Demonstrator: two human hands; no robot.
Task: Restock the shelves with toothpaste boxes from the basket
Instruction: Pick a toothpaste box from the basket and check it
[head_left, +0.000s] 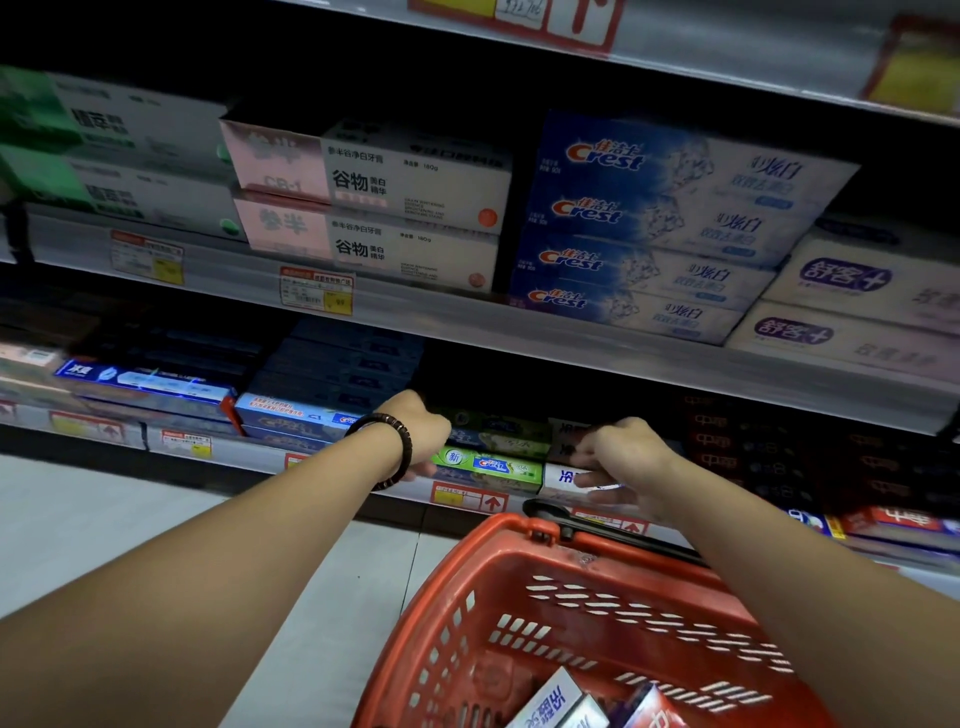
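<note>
Toothpaste boxes (550, 704) lie in the bottom of the red basket (467, 571), down at five o'clock from where the arms reach, one white with blue characters and one red beside it.

At ten o'clock, on the upper shelf (415, 312), stand green-and-white boxes (119, 156), with pink-and-white boxes (395, 208) stacked two high to their right. Below them, at nine o'clock on the lower shelf, lie blue boxes (145, 382) in flat rows.

The left hand (421, 431), with a dark beaded bracelet (400, 447) on its wrist, is at the lower shelf, against the nine o'clock end of a green box (488, 465). Its fingers are hidden behind the back of the hand, so I cannot tell whether they hold anything.

Just at three o'clock of the green box sits a white box (563, 475) with blue characters. The right hand (618, 457) is on it: the fingers curl over its top and the thumb lies across its front, though the hand is blurred.

Above, at one o'clock, four blue Crest boxes (649, 228) are stacked on the upper shelf, and purple-lettered boxes (857, 301) sit at two o'clock. Dark red boxes (727, 436) fill the lower shelf at three o'clock. The basket's black handle (597, 530) lies under the right wrist.
</note>
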